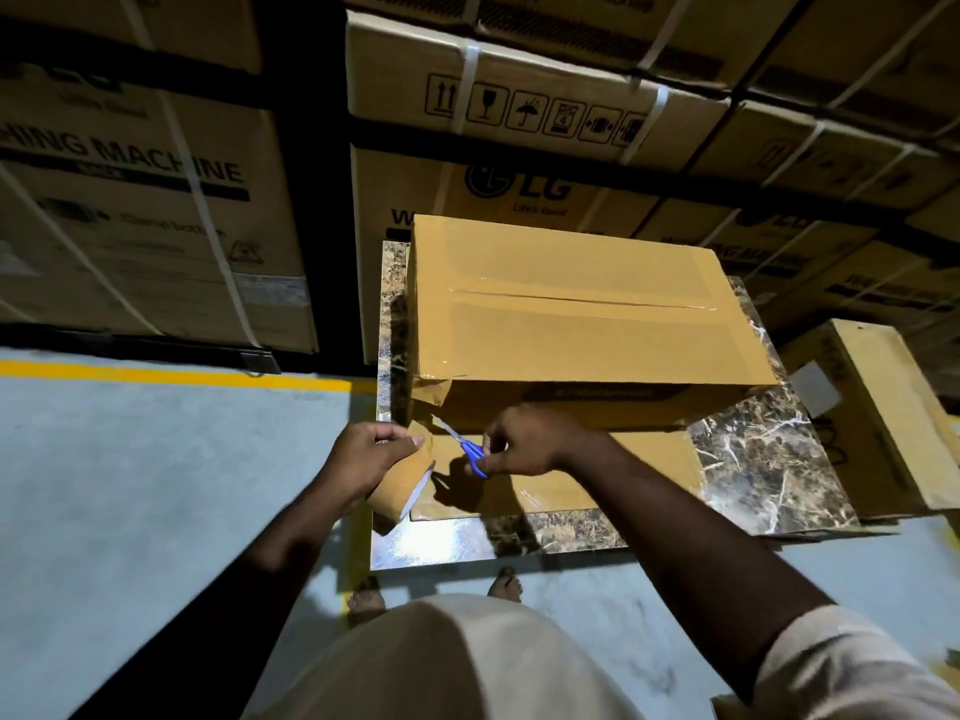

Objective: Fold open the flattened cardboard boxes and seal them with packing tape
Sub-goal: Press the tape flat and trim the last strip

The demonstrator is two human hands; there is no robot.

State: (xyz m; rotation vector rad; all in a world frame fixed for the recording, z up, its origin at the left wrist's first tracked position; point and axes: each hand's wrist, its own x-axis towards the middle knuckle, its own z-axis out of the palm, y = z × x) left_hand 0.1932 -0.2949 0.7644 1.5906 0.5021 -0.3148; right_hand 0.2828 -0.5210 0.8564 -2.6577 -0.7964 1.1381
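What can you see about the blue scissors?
The scissors are small, with bright blue handles that look plastic and thin silvery blades. The right hand grips the handles. The blades point up and left toward the brown tape strip stretched from the box to the tape roll held by the left hand. The blades look slightly parted; whether they touch the tape is unclear.

The left hand (371, 449) is hiding most of the tape roll (400, 493); the right hand (524, 441) is covering the scissors' (462, 444) handle loops.
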